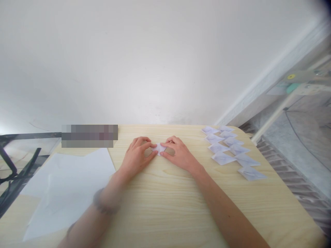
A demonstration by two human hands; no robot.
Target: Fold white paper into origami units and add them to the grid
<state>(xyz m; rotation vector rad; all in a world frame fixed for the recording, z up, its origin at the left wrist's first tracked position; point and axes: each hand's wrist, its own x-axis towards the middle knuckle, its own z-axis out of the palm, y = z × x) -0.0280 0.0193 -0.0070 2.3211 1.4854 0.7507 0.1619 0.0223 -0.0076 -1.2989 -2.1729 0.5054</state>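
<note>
A small folded piece of white paper [159, 148] lies on the wooden table, between my two hands. My left hand [139, 151] has its thumb and index finger on the paper's left side. From the right, the thumb and index finger of my right hand [177, 151] press on the other side. Both hands are closed in a pinch around the paper, which their fingertips partly cover. Dark beads circle my left wrist.
Several folded white paper shapes [223, 158] stand in two slanting rows on the table's right. White paper sheets [74, 186] overlap at the left, below a blurred-out patch. A wall [155, 69] rises behind the table [165, 213]. Dark metal bars [31, 135] are at far left.
</note>
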